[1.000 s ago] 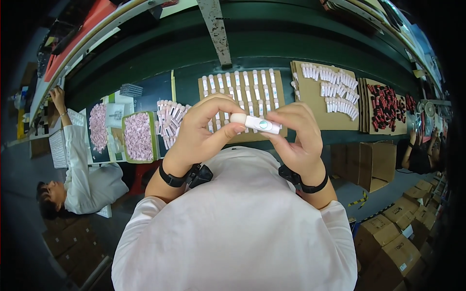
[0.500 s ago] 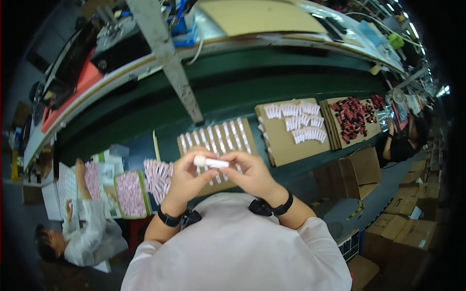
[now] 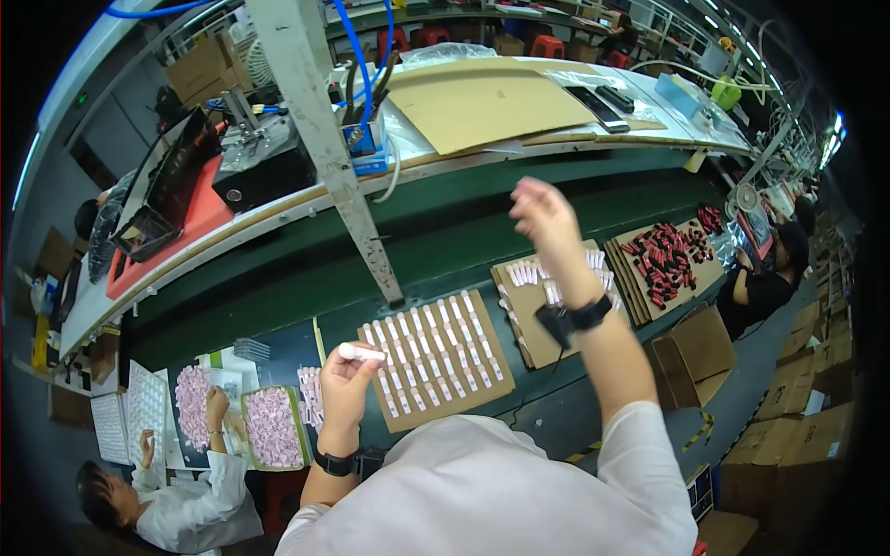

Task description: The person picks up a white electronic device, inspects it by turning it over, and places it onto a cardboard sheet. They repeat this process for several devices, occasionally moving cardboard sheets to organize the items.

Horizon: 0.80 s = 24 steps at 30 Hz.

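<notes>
Green desk (image 3: 278, 278) runs in a long curve ahead of me, with a grey post (image 3: 324, 139) rising from it and brown card sheets laid along its near edge. My left hand (image 3: 348, 385) is low and close to my chest, its fingers pressed around a white tube (image 3: 362, 353) which I pinch at one end. The tube lies nearly level, its long axis running left to right across my view, the free end pointing right toward the card tray (image 3: 440, 361) just beyond it. That tray carries rows of like tubes (image 3: 436, 343) lying side by side, their long axes pointing away from me toward the desk's far side. My right hand (image 3: 547, 218) is up in the air, well apart from the tube, over the next card (image 3: 519, 306) with its loose white pieces (image 3: 524, 273); the fingers look loosely curled and I cannot tell whether they hold anything small.

I judge that I am between pieces: one tube in hand, the other hand off fetching or letting go. If the tube is to join the rows, it would want turning a quarter so its axis matches theirs, then setting into a free place without knocking its neighbours.

Further right lies a card of red pieces (image 3: 667, 259). At lower left a person in white (image 3: 185, 510) works over pink trays (image 3: 273, 426)
</notes>
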Tool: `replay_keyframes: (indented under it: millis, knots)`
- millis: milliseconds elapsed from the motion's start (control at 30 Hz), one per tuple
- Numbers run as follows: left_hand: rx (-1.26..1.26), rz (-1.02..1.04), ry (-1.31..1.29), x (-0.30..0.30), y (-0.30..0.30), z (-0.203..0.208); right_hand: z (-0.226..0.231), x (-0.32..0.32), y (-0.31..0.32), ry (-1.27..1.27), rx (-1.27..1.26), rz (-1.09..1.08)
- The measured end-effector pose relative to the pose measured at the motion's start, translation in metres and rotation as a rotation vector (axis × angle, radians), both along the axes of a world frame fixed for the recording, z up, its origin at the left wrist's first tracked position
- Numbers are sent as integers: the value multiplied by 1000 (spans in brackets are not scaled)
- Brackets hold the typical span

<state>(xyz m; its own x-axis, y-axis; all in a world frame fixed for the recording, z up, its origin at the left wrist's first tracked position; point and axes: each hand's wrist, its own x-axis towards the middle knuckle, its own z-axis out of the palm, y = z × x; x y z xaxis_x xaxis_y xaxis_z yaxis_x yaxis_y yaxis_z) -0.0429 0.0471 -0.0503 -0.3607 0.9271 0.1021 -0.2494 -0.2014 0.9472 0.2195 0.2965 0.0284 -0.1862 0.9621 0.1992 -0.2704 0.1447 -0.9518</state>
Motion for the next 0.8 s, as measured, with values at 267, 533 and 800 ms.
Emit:
replay_keyframes:
  millis: [267,533,800]
  knots:
    - [-70,210,-120,-32,-45,-25,44,38,149,-6,-254,-186]
    - [-57,280,-232,-32,-65,-40,55,47,200,197,-415,-178]
    - [-127,158,-109,-24,-43,-39,62,135,113,369,-40,35]
